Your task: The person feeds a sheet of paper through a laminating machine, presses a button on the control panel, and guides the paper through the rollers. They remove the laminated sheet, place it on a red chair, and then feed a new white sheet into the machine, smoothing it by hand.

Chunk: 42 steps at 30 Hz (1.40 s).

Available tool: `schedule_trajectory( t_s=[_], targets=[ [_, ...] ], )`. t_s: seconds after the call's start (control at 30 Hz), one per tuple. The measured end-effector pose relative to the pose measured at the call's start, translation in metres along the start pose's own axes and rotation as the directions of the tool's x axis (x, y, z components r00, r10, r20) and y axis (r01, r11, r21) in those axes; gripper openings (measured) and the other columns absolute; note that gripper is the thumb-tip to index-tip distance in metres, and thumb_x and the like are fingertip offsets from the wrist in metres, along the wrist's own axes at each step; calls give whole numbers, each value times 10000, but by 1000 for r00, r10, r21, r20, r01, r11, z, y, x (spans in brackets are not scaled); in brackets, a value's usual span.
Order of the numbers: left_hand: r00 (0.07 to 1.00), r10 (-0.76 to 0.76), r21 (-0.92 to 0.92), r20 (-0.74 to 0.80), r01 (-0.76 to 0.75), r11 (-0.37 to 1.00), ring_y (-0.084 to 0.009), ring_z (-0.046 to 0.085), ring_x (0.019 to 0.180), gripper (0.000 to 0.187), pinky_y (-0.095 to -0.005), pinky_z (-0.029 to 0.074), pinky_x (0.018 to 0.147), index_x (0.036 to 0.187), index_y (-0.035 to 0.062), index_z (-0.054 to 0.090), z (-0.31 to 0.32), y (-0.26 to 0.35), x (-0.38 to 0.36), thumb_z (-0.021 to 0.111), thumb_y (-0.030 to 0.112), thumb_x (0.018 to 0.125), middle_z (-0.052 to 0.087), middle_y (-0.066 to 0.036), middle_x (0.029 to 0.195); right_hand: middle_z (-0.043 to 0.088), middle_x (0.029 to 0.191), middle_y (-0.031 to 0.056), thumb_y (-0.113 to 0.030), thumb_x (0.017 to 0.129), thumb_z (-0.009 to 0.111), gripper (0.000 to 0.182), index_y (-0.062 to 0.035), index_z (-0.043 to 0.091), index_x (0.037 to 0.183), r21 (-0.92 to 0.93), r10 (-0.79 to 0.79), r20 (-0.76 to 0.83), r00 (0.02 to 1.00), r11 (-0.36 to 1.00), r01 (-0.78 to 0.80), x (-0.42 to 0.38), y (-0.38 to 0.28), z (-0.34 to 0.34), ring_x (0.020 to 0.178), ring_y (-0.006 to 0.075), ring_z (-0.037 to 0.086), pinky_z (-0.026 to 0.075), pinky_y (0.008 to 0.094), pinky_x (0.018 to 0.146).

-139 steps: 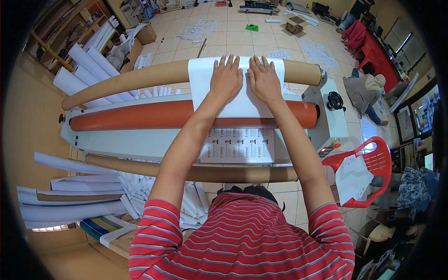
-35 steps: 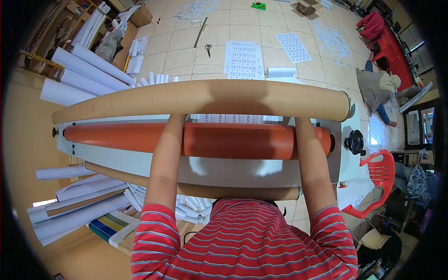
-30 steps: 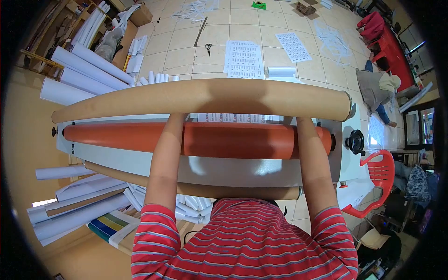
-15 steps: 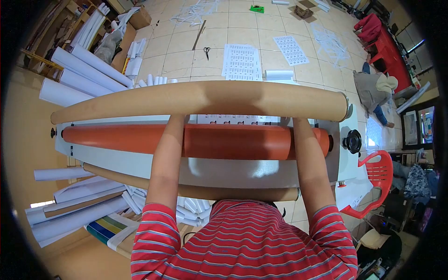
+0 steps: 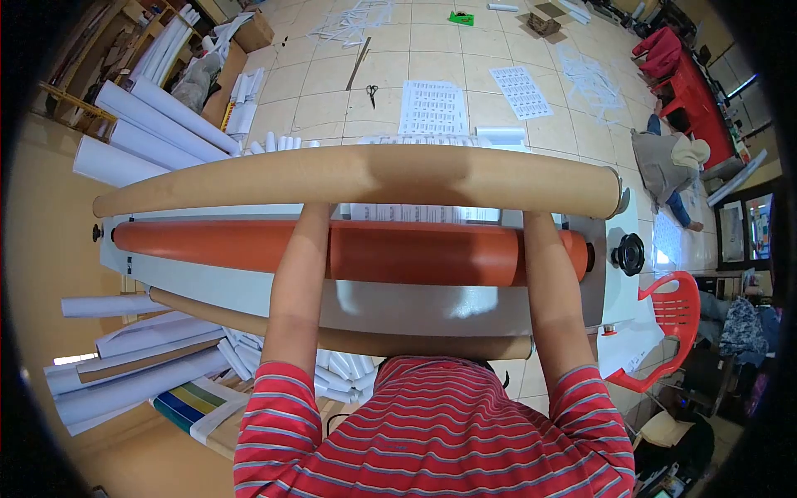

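Both my forearms reach over an orange-red roller and pass beneath a long brown cardboard-coloured roll that spans the machine. My left hand and my right hand are hidden behind that roll, so what they touch cannot be made out. Between my arms, printed white sheets show in the gap between the two rolls. Nearer my body lie the machine's pale bed and a thinner brown roll. A black knob sits at the machine's right end.
Scissors and printed sheets lie on the tiled floor beyond. White rolls are stacked at left. At right are a red chair and another person low on the floor.
The printed sheets in the gap have shifted, showing different print, and a sheet edge now appears beyond the brown roll. The view has moved slightly. My forearms hold nearly the same position.
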<state>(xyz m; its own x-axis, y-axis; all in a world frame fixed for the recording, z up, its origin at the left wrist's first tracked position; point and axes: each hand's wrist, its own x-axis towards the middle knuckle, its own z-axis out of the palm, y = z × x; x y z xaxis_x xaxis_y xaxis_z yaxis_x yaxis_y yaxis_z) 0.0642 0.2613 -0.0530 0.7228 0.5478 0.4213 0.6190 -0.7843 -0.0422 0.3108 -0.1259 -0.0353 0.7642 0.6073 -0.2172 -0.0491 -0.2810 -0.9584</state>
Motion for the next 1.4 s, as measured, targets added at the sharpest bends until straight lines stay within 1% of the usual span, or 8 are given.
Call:
schedule_trajectory(
  t_s=[0.17,0.4,0.43,0.47,0.53,0.67,0.93,1.4],
  targets=[
    [945,-235,-614,228,327,719,-221,327,1308,506,-411,249,1126,1332,130,342,-63,32,-6,448,470,972,365,-34,1327,616,1245,128,-306,916,575,581,-6,444,1396,381,-87,50,995,923,62,-4,8,7,1006,215,634,501,348,900],
    [714,-80,-646,695,572,-506,-229,171,1447,780,-377,238,1145,1533,121,144,-174,68,-21,480,521,953,129,-58,1592,604,1240,128,-277,949,564,504,-29,467,1377,823,161,70,984,548,-149,-35,34,0,1124,187,574,463,352,970],
    [718,-62,-640,693,574,-511,-229,171,1447,780,-377,238,1145,1533,121,144,-139,41,-27,480,521,953,129,-58,1592,603,1252,128,-275,932,592,478,-27,508,1332,390,75,48,996,917,-87,-59,5,5,1135,204,575,463,366,965],
    [732,69,-708,678,675,-209,-231,280,1369,721,-355,278,1114,1489,80,234,-115,20,-35,532,429,933,257,-93,1515,602,1264,129,-274,915,620,453,-24,550,1286,-174,2,55,998,985,7,-84,-22,16,1145,222,576,462,380,960],
    [653,355,-739,670,534,411,-235,497,1213,608,-310,359,1053,1400,-4,415,-99,-7,-54,636,245,891,513,-164,1360,627,1212,177,-250,877,662,407,24,607,1173,-429,65,-22,998,901,-68,-136,-48,20,977,292,657,513,376,844],
    [693,385,-729,610,681,-70,-263,444,1311,757,-343,353,1080,1494,-15,230,-170,-23,-112,609,34,840,412,-196,1447,658,920,111,-68,851,647,186,4,671,1021,-282,-408,-381,830,906,315,-297,-67,22,742,150,613,494,257,682],
    [751,237,-724,616,658,-205,-243,464,1289,717,-345,360,1074,1504,14,219,-174,-57,-217,544,-42,868,421,-159,1451,655,1114,84,-176,906,659,373,-45,617,1253,98,74,-965,253,992,84,-446,107,-63,980,124,582,454,262,867],
    [833,-66,-822,549,523,-228,-232,377,1346,753,-343,280,1114,1522,47,179,-203,7,-371,541,-71,873,328,-128,1515,640,1102,61,-226,821,746,447,-50,606,1207,555,416,-622,663,832,-1,-410,190,-136,948,138,569,445,323,744]
  ],
)
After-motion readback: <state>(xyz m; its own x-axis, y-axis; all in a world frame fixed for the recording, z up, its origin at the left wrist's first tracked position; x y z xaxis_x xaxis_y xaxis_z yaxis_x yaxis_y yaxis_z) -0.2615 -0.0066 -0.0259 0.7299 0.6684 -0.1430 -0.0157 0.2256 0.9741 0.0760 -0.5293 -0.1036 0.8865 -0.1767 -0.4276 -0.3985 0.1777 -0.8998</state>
